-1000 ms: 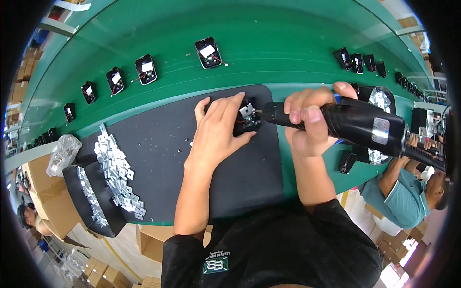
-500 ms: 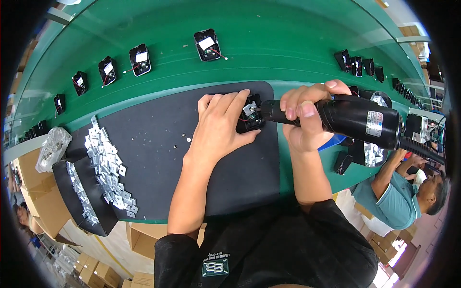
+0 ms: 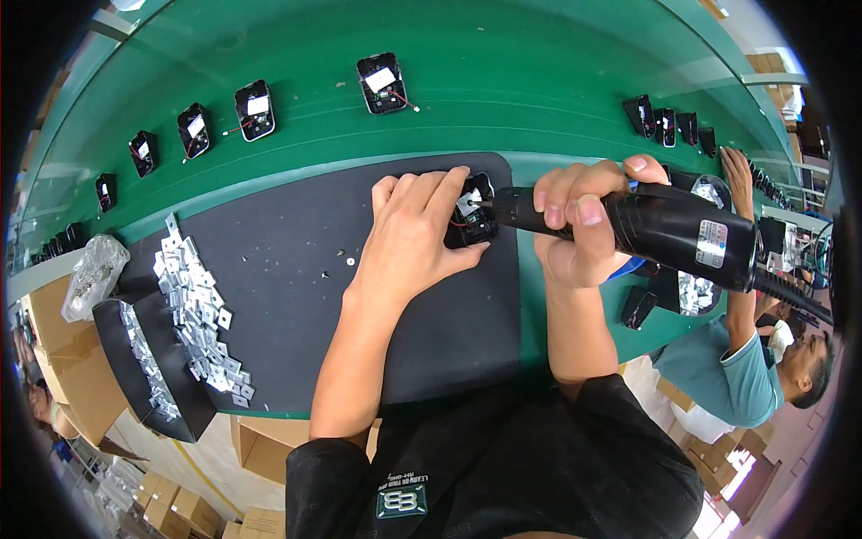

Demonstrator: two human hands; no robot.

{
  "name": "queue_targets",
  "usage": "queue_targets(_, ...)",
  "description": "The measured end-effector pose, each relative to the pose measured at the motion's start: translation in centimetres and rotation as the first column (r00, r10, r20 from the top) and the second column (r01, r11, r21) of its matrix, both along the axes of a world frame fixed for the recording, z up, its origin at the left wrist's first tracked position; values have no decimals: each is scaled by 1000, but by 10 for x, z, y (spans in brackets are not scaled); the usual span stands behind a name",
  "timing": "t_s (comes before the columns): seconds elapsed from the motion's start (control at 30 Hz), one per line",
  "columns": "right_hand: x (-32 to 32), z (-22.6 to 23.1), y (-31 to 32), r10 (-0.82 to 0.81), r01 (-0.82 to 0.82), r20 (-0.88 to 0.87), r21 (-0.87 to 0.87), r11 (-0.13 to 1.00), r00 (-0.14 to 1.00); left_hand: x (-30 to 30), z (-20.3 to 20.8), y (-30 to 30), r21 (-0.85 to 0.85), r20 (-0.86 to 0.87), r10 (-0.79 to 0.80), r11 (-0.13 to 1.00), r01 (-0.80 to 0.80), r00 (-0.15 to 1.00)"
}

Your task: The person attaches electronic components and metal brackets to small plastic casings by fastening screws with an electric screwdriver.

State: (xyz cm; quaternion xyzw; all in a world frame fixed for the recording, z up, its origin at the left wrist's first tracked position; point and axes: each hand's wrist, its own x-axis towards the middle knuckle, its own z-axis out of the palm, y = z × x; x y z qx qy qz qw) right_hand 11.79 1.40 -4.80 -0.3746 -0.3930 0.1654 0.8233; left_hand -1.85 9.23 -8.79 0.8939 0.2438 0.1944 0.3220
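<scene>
On the dark mat (image 3: 296, 314) lies a small black plastic housing (image 3: 480, 232) with a metal plate (image 3: 468, 201) and a red wire inside. My left hand (image 3: 411, 225) holds the housing by its left side, fingers over the far edge and thumb along the near edge. In my right hand (image 3: 584, 211) is a black corded electric screwdriver (image 3: 678, 225), held nearly level. Its bit reaches into the housing at the metal plate; the exact contact point is too small to tell. A few tiny loose parts (image 3: 350, 261) lie left of my left wrist.
Metal plates (image 3: 202, 305) lie heaped on the mat's left, beside a black bin (image 3: 171, 359) of more pieces and a clear plastic bag (image 3: 94, 274). Several open housings (image 3: 382, 83) stand on the green belt (image 3: 503, 81). At right, a co-worker (image 3: 718, 368) reaches toward the belt.
The screwdriver's rear end has swung slightly right and toward me, its bit still at the housing. Housings on the belt have shifted slightly left. The co-worker's arm now reaches toward the belt.
</scene>
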Motion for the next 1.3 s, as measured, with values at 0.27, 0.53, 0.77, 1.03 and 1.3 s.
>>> queue_targets(0.27, 0, 0, 0, -25, 28, 37, -70, 997, 999, 2, 0, -1, 30, 68, 10, 999, -12, 998)
queue_targets(0.53, 2, -1, -2, -4, 5, 16, -60, 998, 1000, 2, 0, -1, 18, 72, 5, 1000, -7, 997)
queue_targets(0.77, 1, 0, -3, 18, -17, 27, -53, 998, 999, 0, -1, -1, -1, 6, -3, 1000, 3, 1000)
queue_targets(1.03, 5, -7, 0, 124, -123, -42, 27, 992, 991, 6, -6, -3, 14, 93, 3, 1000, -4, 996)
queue_targets(1.3, 5, -6, -1, 104, -104, 4, 23, 994, 995, 15, -5, -8, 72, 153, 17, 997, -28, 988)
